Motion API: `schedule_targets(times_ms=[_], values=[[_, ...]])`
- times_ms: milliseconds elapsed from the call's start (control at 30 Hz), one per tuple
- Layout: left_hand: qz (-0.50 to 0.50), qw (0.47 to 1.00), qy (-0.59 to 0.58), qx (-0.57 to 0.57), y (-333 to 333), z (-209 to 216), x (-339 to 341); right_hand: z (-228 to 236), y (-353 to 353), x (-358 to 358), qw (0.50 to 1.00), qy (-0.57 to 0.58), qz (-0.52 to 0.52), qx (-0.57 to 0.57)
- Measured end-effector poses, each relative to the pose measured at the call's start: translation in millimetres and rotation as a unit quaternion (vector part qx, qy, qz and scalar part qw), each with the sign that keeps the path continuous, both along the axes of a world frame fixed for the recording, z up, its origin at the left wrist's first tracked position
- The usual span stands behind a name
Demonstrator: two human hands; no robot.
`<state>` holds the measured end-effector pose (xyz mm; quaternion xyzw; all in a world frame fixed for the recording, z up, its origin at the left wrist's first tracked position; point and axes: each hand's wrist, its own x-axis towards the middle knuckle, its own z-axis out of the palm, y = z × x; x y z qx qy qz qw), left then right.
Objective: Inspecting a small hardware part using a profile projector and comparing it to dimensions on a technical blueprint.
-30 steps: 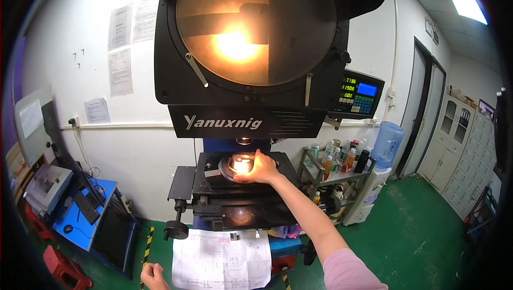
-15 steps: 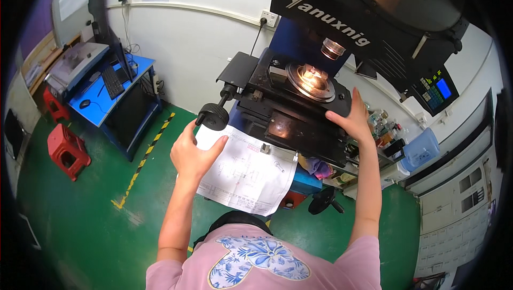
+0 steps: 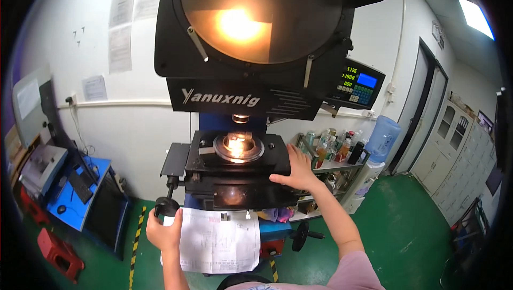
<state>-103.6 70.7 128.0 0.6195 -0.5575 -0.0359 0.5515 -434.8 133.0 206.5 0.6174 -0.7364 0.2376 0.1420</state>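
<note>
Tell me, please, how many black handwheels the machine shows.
2: one handwheel at the left hand, a second handwheel right of the paper sheet; others may be hidden.

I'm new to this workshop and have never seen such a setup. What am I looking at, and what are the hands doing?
The view comes from a wide fisheye camera on a person's head, so straight edges bend.

The big black machine looks like an optical projector: a round screen on top, a lens below it, and a flat stage. On the stage sits a round metal ring, lit so brightly that what is inside is hard to make out.

The left hand has its thumb and fingers around the lower part of a black knob; how firmly is unclear. The right hand is spread at the stage's right edge, holding no loose object. Below hangs a paper drawing.
</note>
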Motion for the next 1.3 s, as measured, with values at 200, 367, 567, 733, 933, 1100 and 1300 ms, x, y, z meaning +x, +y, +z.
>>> schedule_targets(times_ms=[200, 367, 567, 733, 933, 1100, 1300], values=[[-0.018, 1.000, -0.006, 0.018, -1, -2, 5, 10, 3, -3, 0.999, -0.035, 0.011, 0.006], [-0.063, 0.997, 0.017, 0.033, 7, -16, 17, 11, -28, 4, 0.998, -0.058, 0.006, 0.038], [-0.071, 0.996, 0.050, 0.032, 18, -33, 37, 7, -86, 22, 0.998, -0.036, -0.013, 0.043], [-0.038, 0.997, 0.066, 0.008, 22, -43, 50, 14, -108, 29, 0.992, -0.090, -0.034, 0.077], [-0.048, 0.996, 0.079, 0.015, 22, -50, 59, 14, -113, 31, 0.991, -0.096, -0.053, 0.076], [-0.069, 0.994, 0.085, 0.030, 22, -51, 60, 13, -123, 28, 0.991, -0.091, -0.055, 0.083], [-0.106, 0.986, 0.116, 0.050, 28, -57, 70, 11, -129, 25, 0.987, -0.137, -0.032, 0.082]])
